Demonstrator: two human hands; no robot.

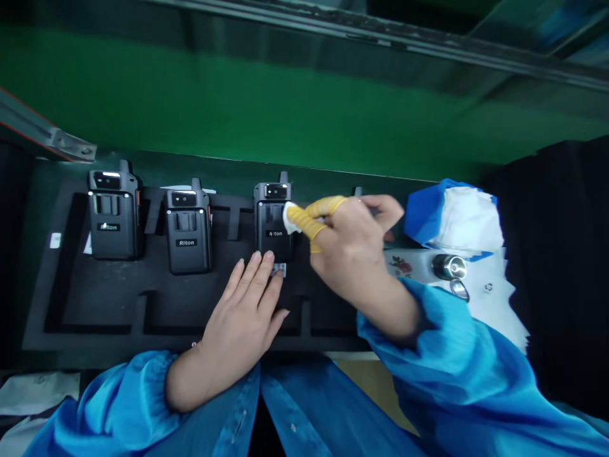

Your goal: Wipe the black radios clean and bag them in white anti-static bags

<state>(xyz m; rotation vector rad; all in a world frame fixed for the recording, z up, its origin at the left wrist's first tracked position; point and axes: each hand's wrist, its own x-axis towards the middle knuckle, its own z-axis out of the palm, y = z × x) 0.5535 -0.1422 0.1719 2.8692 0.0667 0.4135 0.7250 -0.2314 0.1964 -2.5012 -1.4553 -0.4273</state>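
A black handheld radio marked "Riton" (271, 219) lies back side up in the middle of the black foam mat (181, 311). My left hand (245, 314) rests flat, fingers stretched out, with its fingertips at the radio's lower edge. At the radio's right side, my right hand (354, 247) pinches a small white wipe (288, 219) against the casing. Yellow wrapping covers some of that hand's fingers. Two more such radios, a middle-left one (188, 222) and a far-left one (113, 212), lie to the left. Behind my right hand shows a dark stub (358, 191), its body hidden.
On the right stands a blue box (421, 212) with a stack of white wipes (471, 219). In front of it, a small metal container (448, 266) sits on white sheets (495, 298). A green panel (304, 114) rises behind the mat. Dark cloth hangs at the right edge.
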